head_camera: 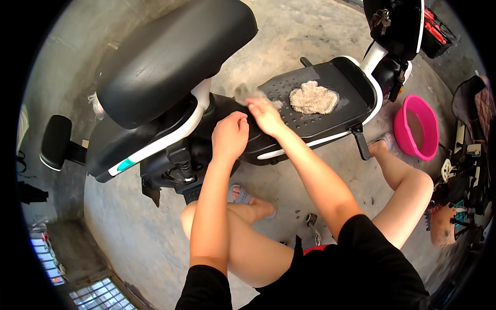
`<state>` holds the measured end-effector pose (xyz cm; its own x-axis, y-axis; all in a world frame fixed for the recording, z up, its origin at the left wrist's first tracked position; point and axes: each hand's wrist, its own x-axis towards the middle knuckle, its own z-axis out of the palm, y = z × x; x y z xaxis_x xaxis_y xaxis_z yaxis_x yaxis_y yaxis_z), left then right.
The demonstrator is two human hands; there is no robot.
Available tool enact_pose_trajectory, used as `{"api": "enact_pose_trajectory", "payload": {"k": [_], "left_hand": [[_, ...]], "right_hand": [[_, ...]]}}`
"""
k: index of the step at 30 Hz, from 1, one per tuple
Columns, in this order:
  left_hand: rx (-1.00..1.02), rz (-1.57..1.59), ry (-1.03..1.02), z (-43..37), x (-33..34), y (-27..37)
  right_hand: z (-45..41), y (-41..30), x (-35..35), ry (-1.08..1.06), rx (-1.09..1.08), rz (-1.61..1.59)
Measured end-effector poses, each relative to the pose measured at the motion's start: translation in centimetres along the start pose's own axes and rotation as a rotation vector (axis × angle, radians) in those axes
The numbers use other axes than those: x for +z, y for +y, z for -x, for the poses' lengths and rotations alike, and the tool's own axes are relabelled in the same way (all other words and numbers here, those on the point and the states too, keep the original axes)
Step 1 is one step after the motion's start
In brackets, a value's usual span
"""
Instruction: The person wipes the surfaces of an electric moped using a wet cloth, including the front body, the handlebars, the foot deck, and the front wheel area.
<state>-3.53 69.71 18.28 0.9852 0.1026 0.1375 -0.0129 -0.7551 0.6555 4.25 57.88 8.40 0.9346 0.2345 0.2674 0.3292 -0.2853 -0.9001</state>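
My right hand (266, 118) is over the rear of a scooter's black footboard (310, 126), its fingers on a grey cloth (248, 93) blurred by motion. Just left of it, my left hand (230, 135) is curled in front of the black body panel below the seat. Its fingertips are turned away, so whether it holds anything is hidden. A beige, fluffy wash mitt or cloth (314, 97) lies crumpled on the studded footboard, to the right of both hands.
The scooter's black seat (174, 58) rises at upper left. Keys (383, 21) hang at its front panel. A pink basin (416, 128) stands on the concrete floor (155, 240) at right, near bicycle parts and a child seat (474, 108). A footpeg (361, 144) juts toward me.
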Motion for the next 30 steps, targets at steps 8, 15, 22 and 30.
{"api": "enact_pose_trajectory", "payload": {"k": [8, 15, 22, 30], "left_hand": [[-0.075, 0.005, 0.001, -0.4, -0.2, -1.1], [-0.004, -0.029, -0.221, 0.8, 1.9, -0.5], [0.079, -0.121, -0.407, 2.2, 6.8, 1.1], [0.162, -0.213, -0.436, 2.3, 7.8, 1.7]], "right_hand": [[9.0, -3.1, -1.6, -0.151, -0.163, 0.271], [16.5, 6.7, -9.1, 0.786, 0.429, -0.247], [15.8, 11.5, -1.7, 1.029, 0.576, -0.166], [18.6, 7.6, 0.9, 0.672, 0.263, 0.050]]}}
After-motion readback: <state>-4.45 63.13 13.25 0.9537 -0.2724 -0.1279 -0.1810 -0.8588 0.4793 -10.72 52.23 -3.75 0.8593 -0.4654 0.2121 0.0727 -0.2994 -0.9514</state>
